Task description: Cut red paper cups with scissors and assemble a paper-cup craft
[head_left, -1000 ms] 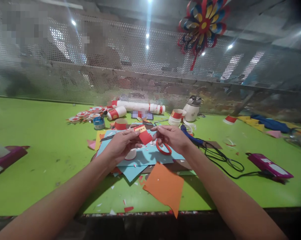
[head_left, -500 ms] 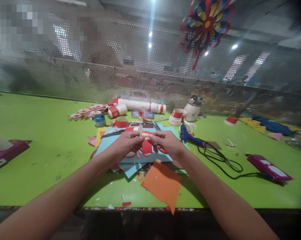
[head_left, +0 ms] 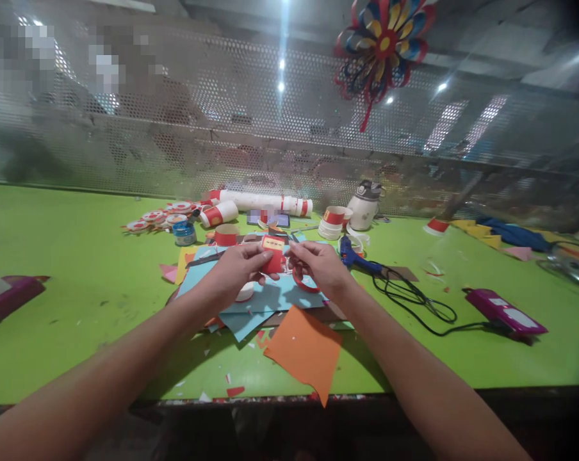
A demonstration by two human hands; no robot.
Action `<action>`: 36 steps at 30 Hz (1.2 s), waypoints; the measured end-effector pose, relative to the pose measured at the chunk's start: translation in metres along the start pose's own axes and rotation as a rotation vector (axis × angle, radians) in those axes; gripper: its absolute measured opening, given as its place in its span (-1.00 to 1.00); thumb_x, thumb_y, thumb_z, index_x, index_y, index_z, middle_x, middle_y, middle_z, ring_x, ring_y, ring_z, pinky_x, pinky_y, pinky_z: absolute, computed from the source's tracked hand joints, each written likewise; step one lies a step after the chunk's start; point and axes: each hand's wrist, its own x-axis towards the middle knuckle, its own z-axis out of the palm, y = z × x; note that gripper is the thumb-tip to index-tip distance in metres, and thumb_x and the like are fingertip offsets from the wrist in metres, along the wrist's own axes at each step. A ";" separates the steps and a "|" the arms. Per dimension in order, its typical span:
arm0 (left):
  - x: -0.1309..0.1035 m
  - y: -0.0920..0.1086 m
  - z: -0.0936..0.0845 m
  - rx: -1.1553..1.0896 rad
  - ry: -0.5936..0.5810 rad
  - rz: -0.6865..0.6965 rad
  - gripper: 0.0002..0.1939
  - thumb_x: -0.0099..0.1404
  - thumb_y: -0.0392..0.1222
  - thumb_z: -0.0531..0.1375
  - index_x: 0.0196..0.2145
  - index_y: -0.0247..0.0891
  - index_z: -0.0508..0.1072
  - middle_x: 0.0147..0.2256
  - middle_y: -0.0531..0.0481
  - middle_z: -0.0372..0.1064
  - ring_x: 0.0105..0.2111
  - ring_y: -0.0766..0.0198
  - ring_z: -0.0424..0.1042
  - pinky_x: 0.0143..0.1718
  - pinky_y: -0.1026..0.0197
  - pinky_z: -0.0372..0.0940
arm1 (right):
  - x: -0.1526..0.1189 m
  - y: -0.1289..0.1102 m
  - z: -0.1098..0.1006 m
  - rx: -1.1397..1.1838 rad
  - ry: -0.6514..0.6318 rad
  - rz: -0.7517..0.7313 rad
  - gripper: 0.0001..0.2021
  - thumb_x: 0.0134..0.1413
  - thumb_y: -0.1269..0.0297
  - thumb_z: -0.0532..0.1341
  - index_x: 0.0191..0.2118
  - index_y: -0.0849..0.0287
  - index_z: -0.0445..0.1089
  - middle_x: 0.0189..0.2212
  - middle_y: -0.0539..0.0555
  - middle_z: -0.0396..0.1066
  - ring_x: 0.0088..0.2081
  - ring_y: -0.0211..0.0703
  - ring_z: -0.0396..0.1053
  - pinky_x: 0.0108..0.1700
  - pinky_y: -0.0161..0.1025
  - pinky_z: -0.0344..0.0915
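My left hand point(head_left: 241, 269) pinches a small red paper piece point(head_left: 271, 262) between thumb and fingers. A yellow strip with dark marks point(head_left: 273, 243) runs across its upper part. Just right of the piece, my right hand point(head_left: 316, 261) has its thumb and forefinger pressed together; what sits between them is too small to make out. Below that hand a red curved loop point(head_left: 306, 285) shows, partly covered by the fingers. Under both hands lie light blue paper sheets point(head_left: 280, 296). A white round piece point(head_left: 244, 292) lies beneath my left fingers.
An orange paper sheet point(head_left: 306, 349) lies at the front edge. To the right are a blue glue gun point(head_left: 359, 257) with its black cord and a purple power strip point(head_left: 505, 314). Behind stand paper cups point(head_left: 332, 222), a white bottle point(head_left: 364, 208) and a blue jar point(head_left: 184, 233).
My right hand has come off the red piece and moved slightly right. The left hand keeps the piece, now raised and tilted so its yellow strip shows. The view has shifted slightly.
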 end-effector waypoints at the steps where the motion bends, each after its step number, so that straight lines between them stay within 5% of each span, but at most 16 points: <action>1: 0.001 0.000 0.001 -0.050 0.009 -0.001 -0.91 0.22 -0.30 0.22 -0.43 -0.35 0.41 -0.51 0.00 0.45 -0.57 0.39 0.43 -0.58 0.40 0.24 | 0.002 0.001 -0.003 -0.033 0.017 -0.011 -0.58 -0.07 -0.12 0.27 -0.46 0.22 0.42 -0.62 -0.03 0.37 -0.66 -0.35 0.20 -0.59 -0.33 0.15; 7: 0.004 -0.007 -0.006 -0.183 0.008 -0.013 -0.92 0.21 -0.42 0.20 -0.35 -0.33 0.34 -0.45 -0.09 0.51 -0.52 0.29 0.52 -0.52 0.36 0.34 | 0.008 0.009 -0.017 -0.278 0.060 -0.046 -0.64 -0.05 -0.02 0.25 -0.55 0.22 0.39 -0.67 -0.05 0.32 -0.68 -0.35 0.14 -0.60 -0.33 0.09; 10: 0.008 -0.003 -0.021 -0.211 0.069 0.101 -0.91 0.18 -0.45 0.21 -0.33 -0.36 0.39 -0.42 -0.11 0.53 -0.56 0.36 0.47 -0.53 0.36 0.34 | 0.007 0.009 -0.019 -0.384 0.082 -0.076 -0.68 -0.04 0.05 0.24 -0.58 0.21 0.38 -0.70 -0.07 0.26 -0.65 -0.32 0.13 -0.58 -0.33 0.08; 15: 0.011 0.022 -0.057 -0.344 0.467 0.508 -0.89 0.20 -0.46 0.18 -0.42 -0.35 0.46 -0.54 0.00 0.46 -0.57 0.42 0.39 -0.62 0.40 0.20 | 0.008 0.003 -0.025 -0.496 0.202 -0.175 -0.74 -0.02 0.13 0.22 -0.54 0.22 0.41 -0.67 -0.06 0.28 -0.60 -0.28 0.19 -0.51 -0.29 0.12; 18: 0.010 0.033 -0.070 -0.395 0.662 0.629 -0.83 0.27 -0.44 0.14 -0.44 -0.26 0.40 -0.59 0.08 0.43 -0.59 0.42 0.35 -0.61 0.38 0.17 | 0.011 0.000 -0.033 -0.528 0.320 -0.239 -0.74 0.01 0.14 0.19 -0.50 0.24 0.42 -0.65 -0.03 0.31 -0.59 -0.26 0.21 -0.48 -0.27 0.16; 23: 0.010 0.033 -0.070 -0.361 0.706 0.695 -0.79 0.37 -0.38 0.04 -0.42 -0.20 0.30 -0.63 0.18 0.40 -0.61 0.44 0.32 -0.54 0.34 0.15 | 0.013 -0.001 -0.044 -0.570 0.384 -0.279 -0.74 0.04 0.16 0.16 -0.45 0.27 0.43 -0.57 0.04 0.39 -0.54 -0.22 0.28 -0.43 -0.24 0.23; 27: 0.011 0.035 -0.069 -0.244 0.647 0.657 -0.78 0.42 -0.33 -0.03 -0.39 -0.18 0.26 -0.62 0.21 0.40 -0.60 0.45 0.35 -0.47 0.28 0.12 | 0.007 -0.004 -0.038 -0.663 0.218 -0.276 -0.74 0.07 0.18 0.15 -0.46 0.26 0.44 -0.56 0.03 0.39 -0.50 -0.21 0.28 -0.43 -0.25 0.21; 36: 0.023 0.023 -0.073 -0.283 0.596 0.490 -0.74 0.37 -0.40 -0.04 -0.45 -0.24 0.28 -0.62 0.09 0.40 -0.63 0.40 0.34 -0.58 0.32 0.14 | -0.023 -0.022 -0.004 -0.843 -0.615 -0.231 -0.82 0.12 0.28 0.20 -0.34 0.23 0.54 -0.39 0.07 0.52 -0.36 -0.20 0.40 -0.28 -0.29 0.27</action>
